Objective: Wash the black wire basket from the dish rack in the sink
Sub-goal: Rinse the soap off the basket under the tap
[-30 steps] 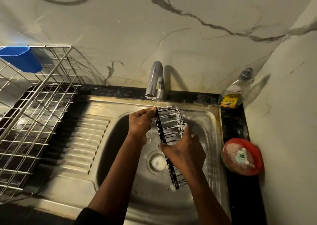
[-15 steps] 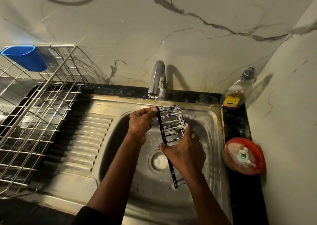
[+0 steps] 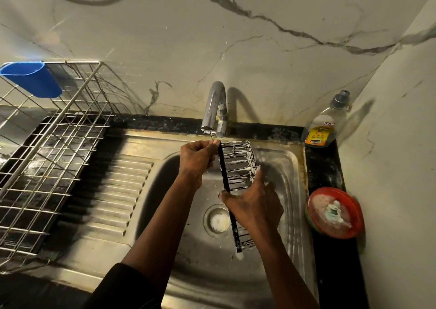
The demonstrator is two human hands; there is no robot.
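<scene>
The black wire basket (image 3: 238, 167), streaked with white suds, is held on edge over the steel sink (image 3: 287, 167), its far end just under the tap (image 3: 213, 107). A thin stream of water falls from the spout onto that end. My left hand (image 3: 197, 159) grips the basket's far top corner. My right hand (image 3: 253, 205) wraps around its middle from the right side, hiding part of the wires. The basket's near end hangs above the sink floor beside the drain (image 3: 218, 221).
A steel wire dish rack (image 3: 47, 148) with a blue cup holder (image 3: 30, 78) stands at the left beside the ribbed drainboard (image 3: 111, 198). A dish soap bottle (image 3: 325, 124) and a red bowl (image 3: 335, 212) with soapy scrubber sit on the black ledge at the right.
Both hands keep the same grip on the basket under the running water. The view has shifted slightly; my right hand has moved a little along the basket.
</scene>
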